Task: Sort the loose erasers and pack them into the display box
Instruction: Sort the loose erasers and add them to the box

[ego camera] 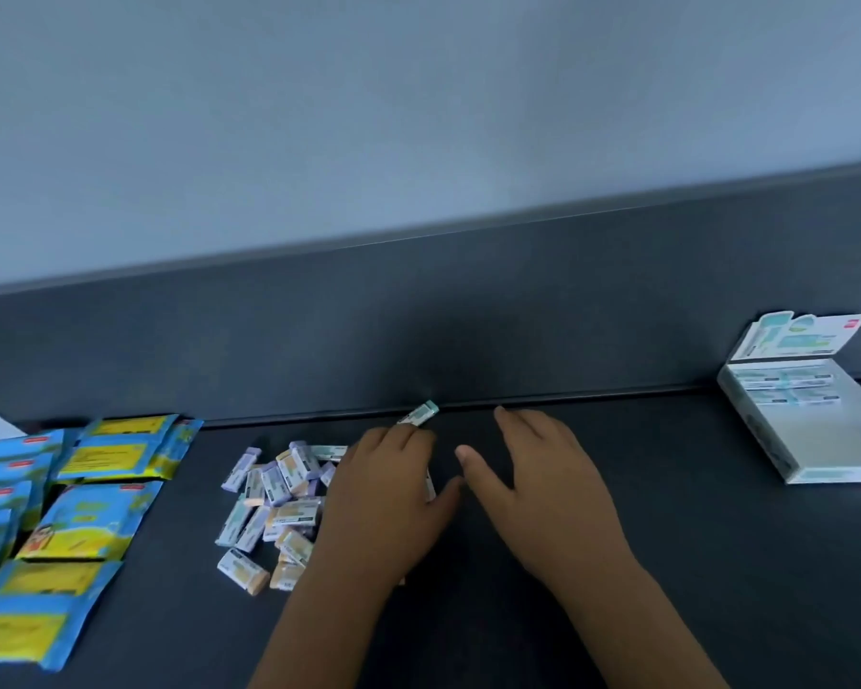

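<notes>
Green eraser (418, 414) against outstretched left hand (389, 484)

Matt dark table (667, 564), glossy plastic-looking packets (90, 514), erasers (274, 499) in seemingly paper sleeves, cardboard display box (811, 440).

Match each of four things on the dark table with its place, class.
Things:
1 white cardboard display box
2 blue-and-yellow foil packets
3 pile of small paper-sleeved erasers
4 single green-tipped eraser

Places:
A at the fingertips of the left hand
B far right
C far left
D centre, just left of that hand

Pairs: 1-B, 2-C, 3-D, 4-A.
</notes>
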A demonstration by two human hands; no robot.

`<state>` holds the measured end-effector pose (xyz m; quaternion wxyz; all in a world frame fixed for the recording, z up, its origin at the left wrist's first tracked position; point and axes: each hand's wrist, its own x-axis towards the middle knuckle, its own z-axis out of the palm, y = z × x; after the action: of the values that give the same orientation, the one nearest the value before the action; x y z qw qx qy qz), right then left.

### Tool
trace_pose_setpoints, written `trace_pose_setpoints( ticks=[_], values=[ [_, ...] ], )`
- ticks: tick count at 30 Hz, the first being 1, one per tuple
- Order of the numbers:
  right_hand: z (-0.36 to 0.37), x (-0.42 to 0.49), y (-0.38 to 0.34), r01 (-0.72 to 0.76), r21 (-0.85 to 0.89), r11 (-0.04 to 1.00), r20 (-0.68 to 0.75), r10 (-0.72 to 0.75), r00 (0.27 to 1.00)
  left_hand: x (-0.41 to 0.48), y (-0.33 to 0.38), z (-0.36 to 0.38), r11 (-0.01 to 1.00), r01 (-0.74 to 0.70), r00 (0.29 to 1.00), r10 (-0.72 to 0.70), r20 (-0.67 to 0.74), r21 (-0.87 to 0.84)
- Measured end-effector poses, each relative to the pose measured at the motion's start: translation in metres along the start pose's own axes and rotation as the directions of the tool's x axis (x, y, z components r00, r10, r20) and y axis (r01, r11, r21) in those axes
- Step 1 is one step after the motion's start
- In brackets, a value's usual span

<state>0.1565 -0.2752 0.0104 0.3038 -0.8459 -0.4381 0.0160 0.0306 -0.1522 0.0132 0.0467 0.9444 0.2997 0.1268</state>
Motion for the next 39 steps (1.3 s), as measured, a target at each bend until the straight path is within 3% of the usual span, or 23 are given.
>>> trace_pose_setpoints(
  ticks=[6,13,20,26,30,36,39],
  values=[
    [0.025,-0.001,-0.032,0.006,0.048,0.999,0.048,-0.008,0.999,-0.014,-0.035,-0.002,0.997,0.035,0.999,-0.036,-0.010,-0.071],
    [0.052,0.005,-0.059,0.042,0.106,0.993,0.208,-0.064,0.976,-0.039,-0.064,-0.001,0.982,0.176,0.983,-0.179,-0.042,-0.069],
    [0.079,0.011,-0.093,0.035,0.141,0.989,0.256,-0.071,0.964,-0.052,-0.111,-0.013,0.968,0.201,0.978,-0.207,-0.032,-0.149],
    [0.098,0.035,-0.106,-0.111,0.193,0.975,0.192,0.074,0.979,-0.054,-0.161,-0.021,0.955,0.215,0.974,-0.224,-0.022,-0.206],
    [0.111,0.063,-0.102,-0.168,0.000,0.986,0.020,0.168,0.986,-0.053,-0.201,-0.029,0.941,0.227,0.972,-0.235,-0.004,-0.250],
    [0.118,0.093,-0.107,-0.408,-0.308,0.859,0.116,0.460,0.880,-0.048,-0.240,-0.032,0.945,0.210,0.976,-0.218,-0.003,-0.251],
    [0.120,0.095,-0.118,-0.441,-0.420,0.793,0.063,0.511,0.857,-0.046,-0.249,-0.026,0.949,0.171,0.985,-0.175,0.010,-0.266]
  ],
)
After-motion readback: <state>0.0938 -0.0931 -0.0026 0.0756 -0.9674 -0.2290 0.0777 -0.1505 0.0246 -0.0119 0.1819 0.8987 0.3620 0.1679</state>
